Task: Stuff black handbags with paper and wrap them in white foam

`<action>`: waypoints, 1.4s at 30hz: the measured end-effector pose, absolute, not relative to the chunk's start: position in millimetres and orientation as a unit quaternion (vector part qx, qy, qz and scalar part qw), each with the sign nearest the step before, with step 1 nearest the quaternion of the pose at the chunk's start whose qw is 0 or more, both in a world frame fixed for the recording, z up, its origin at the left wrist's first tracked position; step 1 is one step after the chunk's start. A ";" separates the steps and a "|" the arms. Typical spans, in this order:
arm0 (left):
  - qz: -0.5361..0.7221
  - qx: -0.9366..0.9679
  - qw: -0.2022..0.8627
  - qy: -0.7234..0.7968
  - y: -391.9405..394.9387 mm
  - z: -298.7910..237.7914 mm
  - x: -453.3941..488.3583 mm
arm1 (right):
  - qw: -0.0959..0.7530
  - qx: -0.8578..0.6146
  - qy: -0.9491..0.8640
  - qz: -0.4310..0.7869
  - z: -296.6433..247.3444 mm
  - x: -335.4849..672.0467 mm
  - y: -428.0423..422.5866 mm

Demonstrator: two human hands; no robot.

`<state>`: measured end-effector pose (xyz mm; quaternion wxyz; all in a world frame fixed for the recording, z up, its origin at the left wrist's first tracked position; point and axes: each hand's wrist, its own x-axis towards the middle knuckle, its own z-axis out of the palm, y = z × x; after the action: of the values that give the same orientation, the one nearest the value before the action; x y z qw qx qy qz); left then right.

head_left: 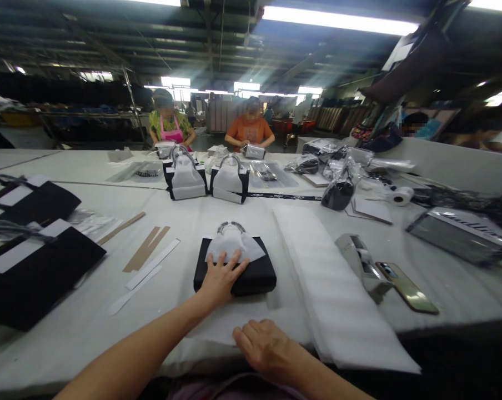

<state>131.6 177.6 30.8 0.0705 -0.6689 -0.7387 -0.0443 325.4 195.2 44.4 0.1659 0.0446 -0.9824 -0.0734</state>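
Nearest the camera, the right grip (pixel 265 344) lies with fingers curled inward beside a thin white sheet (pixel 213 329); whether it pinches that sheet, I cannot tell. The left grip (pixel 224 278) rests with fingers spread on the black bag (pixel 257 282), which sits on the counter (pixel 76 328) straight ahead of the person. The step looks like steadying the bag and flattening its wrap; the next move seems to call for keeping that light pressure while the right fingers work the sheet. Boxy and matte, the bag contrasts with the soft, crinkled white wrap (pixel 230 241) gathered below its arched handles (pixel 231 226). To the right lie limp, cloudy foam sheets (pixel 317 266); to the left, flat brown strips (pixel 145 253). Farther out stand two wrapped bags (pixel 229 180), their white covers bunched toward the handles.
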 end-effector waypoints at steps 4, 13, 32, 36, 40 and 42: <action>-0.045 -0.669 0.060 -0.739 180.7 31.7 127.4 | 0.172 0.051 -0.981 -0.070 59.5 327.9 195.4; -0.063 -0.698 0.042 -0.712 188.3 25.7 112.8 | 0.223 0.077 -0.965 -0.111 87.7 277.0 274.0; -0.145 -0.661 0.113 -0.728 210.3 10.1 90.9 | 0.221 0.049 -0.971 0.079 33.6 226.5 358.6; -0.157 -0.644 0.099 -0.742 215.0 10.4 93.4 | 0.231 0.055 -0.966 0.102 33.4 227.0 357.8; -0.175 -0.670 0.081 -0.717 216.4 11.3 94.1 | 0.249 0.060 -0.959 0.119 30.7 233.7 352.6; -0.182 -0.703 0.067 -0.684 214.2 10.8 94.8 | 0.269 0.066 -0.953 0.121 28.0 239.0 348.6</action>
<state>94.8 214.2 10.8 0.0673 -0.7032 -0.6840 -0.1819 239.0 348.6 28.0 0.2695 0.0660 -0.9530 0.1214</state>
